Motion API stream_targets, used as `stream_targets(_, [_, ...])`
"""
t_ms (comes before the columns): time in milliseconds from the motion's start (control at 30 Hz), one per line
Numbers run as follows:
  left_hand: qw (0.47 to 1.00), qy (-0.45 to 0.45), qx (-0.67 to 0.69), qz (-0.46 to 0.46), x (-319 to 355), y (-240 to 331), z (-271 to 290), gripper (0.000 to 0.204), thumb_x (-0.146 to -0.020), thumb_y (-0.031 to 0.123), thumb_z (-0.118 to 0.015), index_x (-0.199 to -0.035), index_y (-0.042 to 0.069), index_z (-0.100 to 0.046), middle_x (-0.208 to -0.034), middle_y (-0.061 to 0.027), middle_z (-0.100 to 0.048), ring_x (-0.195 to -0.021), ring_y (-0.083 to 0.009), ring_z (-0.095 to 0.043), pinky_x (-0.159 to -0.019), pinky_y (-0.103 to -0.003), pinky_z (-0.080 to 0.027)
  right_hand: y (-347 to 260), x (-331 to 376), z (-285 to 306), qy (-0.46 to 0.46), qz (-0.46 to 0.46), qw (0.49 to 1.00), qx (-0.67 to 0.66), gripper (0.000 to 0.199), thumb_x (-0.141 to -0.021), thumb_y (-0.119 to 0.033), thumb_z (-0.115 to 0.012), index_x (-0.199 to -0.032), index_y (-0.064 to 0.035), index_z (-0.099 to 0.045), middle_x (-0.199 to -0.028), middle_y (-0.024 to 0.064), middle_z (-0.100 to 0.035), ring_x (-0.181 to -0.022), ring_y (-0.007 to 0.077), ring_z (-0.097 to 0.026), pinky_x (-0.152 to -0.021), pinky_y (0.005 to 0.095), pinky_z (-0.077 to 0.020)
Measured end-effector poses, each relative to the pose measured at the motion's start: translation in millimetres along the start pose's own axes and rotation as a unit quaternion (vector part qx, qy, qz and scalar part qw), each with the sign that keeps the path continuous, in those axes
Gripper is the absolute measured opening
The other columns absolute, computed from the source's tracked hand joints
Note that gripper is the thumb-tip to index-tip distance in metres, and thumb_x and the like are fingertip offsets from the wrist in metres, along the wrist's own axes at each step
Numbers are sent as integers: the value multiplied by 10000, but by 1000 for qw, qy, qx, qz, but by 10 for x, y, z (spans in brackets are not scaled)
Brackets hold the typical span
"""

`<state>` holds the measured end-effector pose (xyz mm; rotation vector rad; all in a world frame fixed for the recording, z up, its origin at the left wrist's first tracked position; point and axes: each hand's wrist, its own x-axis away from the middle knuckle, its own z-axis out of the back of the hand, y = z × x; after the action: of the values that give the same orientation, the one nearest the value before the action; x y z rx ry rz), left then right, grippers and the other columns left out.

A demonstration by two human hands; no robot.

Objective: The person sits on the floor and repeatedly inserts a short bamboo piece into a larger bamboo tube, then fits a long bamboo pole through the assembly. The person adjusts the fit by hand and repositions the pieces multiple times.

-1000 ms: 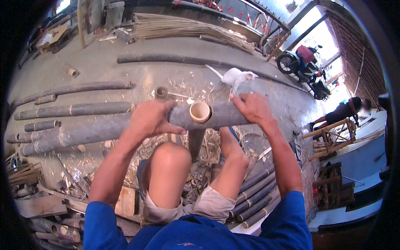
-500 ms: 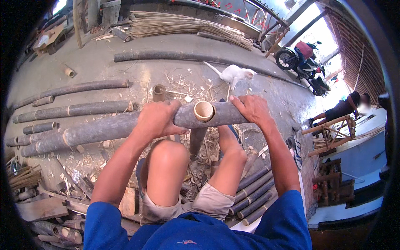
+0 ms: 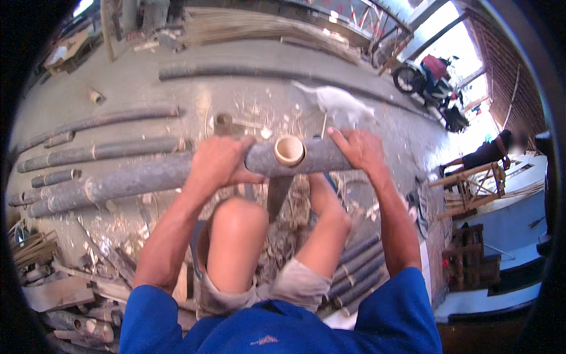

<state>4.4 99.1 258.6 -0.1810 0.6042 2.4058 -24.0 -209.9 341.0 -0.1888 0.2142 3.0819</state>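
A long dark bamboo pole (image 3: 138, 177) lies crosswise in front of me, over my knees, reaching far to the left. My left hand (image 3: 221, 162) is wrapped over it left of its middle, thumb on the near side. Near its right end my right hand (image 3: 358, 148) grips it from above. Between the hands, the pale open end of a second bamboo piece (image 3: 289, 150) sticks up through a round hole in the pole. That piece's dark lower length (image 3: 279, 197) shows beneath, between my legs.
A white cat (image 3: 342, 103) is on the floor just beyond the pole. Bamboo poles (image 3: 103, 154) lie at left, and several cut lengths (image 3: 362, 265) rest by my right leg. Thin strips (image 3: 265, 30) are stacked at the back. A motorbike (image 3: 427, 88) and a person (image 3: 486, 153) are at right.
The cat has stepped to the right. The pole and both hands appear slightly higher in the picture, with the grip unchanged.
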Motion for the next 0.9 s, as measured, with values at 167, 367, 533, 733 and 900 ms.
stream_targets(167, [999,-38,-1,17,24,-144,-200,862,-608,665,-874,-1213,85,-674,-905,-214,-741,-882,-418,-729,-788,-511,-568,169,-23,-332,-24,27,999,-14,769,-1010,-694,-378,-879,-62,-795,-866,276,-732,-875,458,-724,-816,557,-552])
stream_targets(367, [998,-55,-8,11,78,-47,-39,897,-598,649,-883,-1277,102,-676,-933,-205,-750,-908,-421,-729,-812,-501,-569,22,101,-93,-36,-6,998,-42,756,-1008,-688,-403,-895,-54,-799,-851,285,-726,-854,464,-723,-820,556,-555])
stream_targets(533, [999,31,9,-7,88,-44,130,787,-593,617,-893,-1160,101,-717,-892,-197,-750,-876,-411,-730,-790,-507,-568,30,90,117,13,12,999,-41,756,-1009,-682,-407,-889,-44,-794,-843,286,-725,-850,459,-724,-800,553,-556])
stream_targets(733, [997,-47,2,59,-79,-115,-60,891,-582,626,-890,-1293,130,-684,-989,-192,-760,-943,-410,-730,-835,-502,-565,-24,-104,-212,-2,-20,1000,4,742,-1018,-674,-384,-930,-67,-803,-865,264,-741,-886,443,-733,-808,543,-562])
stream_targets(900, [998,-30,-13,46,-183,-253,-174,909,-605,713,-851,-1286,136,-676,-986,-168,-761,-952,-393,-732,-818,-503,-570,7,-278,-393,33,-20,999,-27,686,-1025,-639,-392,-950,-101,-812,-885,243,-756,-911,422,-741,-830,539,-561])
